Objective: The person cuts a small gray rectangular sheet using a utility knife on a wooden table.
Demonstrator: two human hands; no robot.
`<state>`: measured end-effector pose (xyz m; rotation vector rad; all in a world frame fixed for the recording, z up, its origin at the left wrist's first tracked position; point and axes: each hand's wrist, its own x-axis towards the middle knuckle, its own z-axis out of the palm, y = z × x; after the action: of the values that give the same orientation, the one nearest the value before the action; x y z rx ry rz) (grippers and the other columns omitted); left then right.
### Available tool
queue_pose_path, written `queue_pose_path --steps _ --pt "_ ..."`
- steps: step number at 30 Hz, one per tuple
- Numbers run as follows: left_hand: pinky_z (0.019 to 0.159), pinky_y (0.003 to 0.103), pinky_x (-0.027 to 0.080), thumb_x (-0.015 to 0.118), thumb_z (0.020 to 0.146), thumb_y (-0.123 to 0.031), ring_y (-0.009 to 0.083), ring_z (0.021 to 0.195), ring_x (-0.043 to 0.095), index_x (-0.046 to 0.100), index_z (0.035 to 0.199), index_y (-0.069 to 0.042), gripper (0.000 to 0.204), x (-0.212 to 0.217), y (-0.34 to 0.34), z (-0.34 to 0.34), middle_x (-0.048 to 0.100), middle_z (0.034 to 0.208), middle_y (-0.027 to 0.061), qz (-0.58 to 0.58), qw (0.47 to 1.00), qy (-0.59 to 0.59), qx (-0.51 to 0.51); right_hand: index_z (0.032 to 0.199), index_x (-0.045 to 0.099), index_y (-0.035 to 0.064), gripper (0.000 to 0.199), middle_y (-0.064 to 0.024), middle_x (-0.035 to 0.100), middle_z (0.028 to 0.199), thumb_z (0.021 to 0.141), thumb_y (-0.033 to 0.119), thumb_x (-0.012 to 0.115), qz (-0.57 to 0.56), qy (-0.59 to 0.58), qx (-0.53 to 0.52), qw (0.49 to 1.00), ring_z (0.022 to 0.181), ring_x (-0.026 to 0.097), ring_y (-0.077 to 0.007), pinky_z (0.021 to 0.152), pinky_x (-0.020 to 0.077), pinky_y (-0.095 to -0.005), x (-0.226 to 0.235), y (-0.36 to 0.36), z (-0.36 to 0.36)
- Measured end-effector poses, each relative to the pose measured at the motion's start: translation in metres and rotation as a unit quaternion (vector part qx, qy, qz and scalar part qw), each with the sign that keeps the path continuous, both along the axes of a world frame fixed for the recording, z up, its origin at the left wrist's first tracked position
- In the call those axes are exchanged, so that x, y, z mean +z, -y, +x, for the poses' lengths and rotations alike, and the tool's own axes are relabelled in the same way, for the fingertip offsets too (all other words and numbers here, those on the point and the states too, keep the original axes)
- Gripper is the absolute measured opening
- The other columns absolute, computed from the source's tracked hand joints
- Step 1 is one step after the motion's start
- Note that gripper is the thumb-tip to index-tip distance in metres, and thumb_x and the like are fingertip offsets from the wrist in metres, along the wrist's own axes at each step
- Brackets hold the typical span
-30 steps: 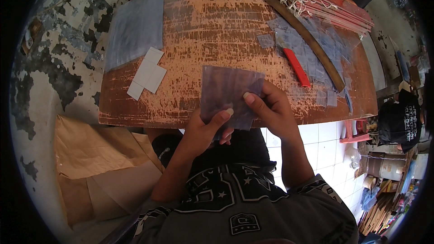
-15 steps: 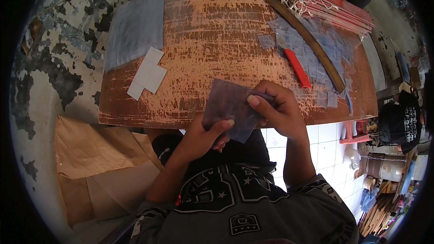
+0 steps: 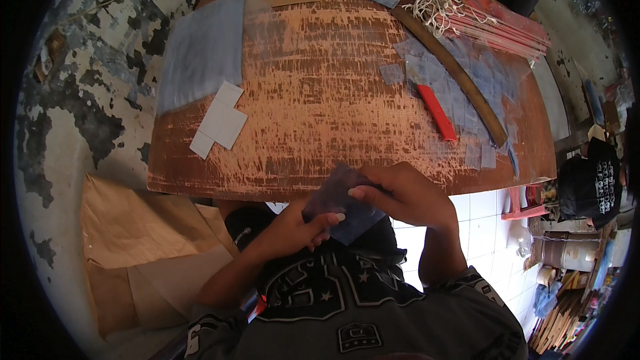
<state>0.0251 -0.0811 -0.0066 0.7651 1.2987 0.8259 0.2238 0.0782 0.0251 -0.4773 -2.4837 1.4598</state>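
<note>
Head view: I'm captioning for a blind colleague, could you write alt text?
The left hand and right hand hold thin bluish plastic at the near edge of a scuffed brown table; a red tool and clear pieces lie farther right.

A dark grey shirt point(image 3: 287, 339) fills the bottom centre of the frame. Across its chest runs a print point(image 3: 303, 301) of big, blocky black shapes edged in a pale outline, with small light stars point(image 3: 326, 296) set into it. Lower down sits a black badge point(image 3: 359, 338) with a light border and a row of tiny stars. The left sleeve point(image 3: 212, 325) and right sleeve point(image 3: 477, 287) are short, trimmed with black and white near the hems. Black shorts point(image 3: 250, 223) carry a small pale marking. Left hand point(image 3: 293, 228) and right hand point(image 3: 413, 195) are bare, their thumbnails long and rounded.
</note>
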Motion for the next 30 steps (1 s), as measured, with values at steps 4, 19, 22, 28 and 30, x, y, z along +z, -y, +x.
queue_pose_path --steps 4,19,22,28,30 --pt "0.053 0.024 0.048 0.069 0.099 -0.027 0.0075 0.057 0.056 0.062 0.103 -0.003 0.026 -0.005 0.001 0.004 0.060 0.070 0.0022 -0.008 0.999 0.033 0.008 0.099 0.064 0.0024 0.026 -0.0183 0.064 0.075 0.102 0.029 0.062 -0.016 -0.009 -0.013 1.000 0.069 0.066 -0.0360 0.063 0.0493 -0.0419 -0.001 0.005 0.000" --pt "0.050 0.024 0.044 0.065 0.102 -0.025 0.0074 0.058 0.053 0.061 0.107 -0.001 0.025 -0.012 0.008 0.014 0.056 0.072 0.0006 0.009 0.998 0.053 0.030 0.094 0.065 0.0014 0.025 -0.0102 0.067 0.074 0.097 0.026 0.070 -0.084 -0.112 -0.111 0.984 0.066 0.069 -0.0223 0.060 0.0484 -0.0379 -0.008 0.000 0.033" --pt "0.049 0.024 0.045 0.066 0.101 -0.031 0.0069 0.056 0.052 0.062 0.110 0.001 0.034 -0.003 0.008 0.006 0.056 0.073 0.0013 0.033 0.996 0.048 0.072 0.090 0.064 0.0006 0.024 -0.0053 0.065 0.067 0.098 0.022 0.070 -0.055 -0.090 -0.271 0.957 0.062 0.061 -0.0121 0.056 0.0446 -0.0318 -0.017 -0.009 0.049" --pt "0.046 0.027 0.044 0.065 0.102 -0.031 0.0097 0.053 0.048 0.057 0.102 0.000 0.032 0.001 0.008 -0.010 0.053 0.073 0.0034 0.047 0.991 0.065 0.111 0.084 0.061 0.0006 0.026 -0.0016 0.052 0.058 0.098 0.020 0.070 0.108 -0.052 -0.387 0.914 0.056 0.042 -0.0078 0.052 0.0381 -0.0278 -0.058 -0.004 0.054" --pt "0.045 0.027 0.044 0.065 0.102 -0.032 0.0102 0.053 0.048 0.056 0.105 0.000 0.033 0.001 0.008 -0.014 0.052 0.073 0.0037 0.069 0.989 0.064 0.116 0.083 0.062 0.0004 0.026 -0.0044 0.052 0.058 0.098 0.019 0.071 0.157 -0.071 -0.391 0.904 0.055 0.042 -0.0094 0.052 0.0381 -0.0290 -0.067 -0.001 0.051"
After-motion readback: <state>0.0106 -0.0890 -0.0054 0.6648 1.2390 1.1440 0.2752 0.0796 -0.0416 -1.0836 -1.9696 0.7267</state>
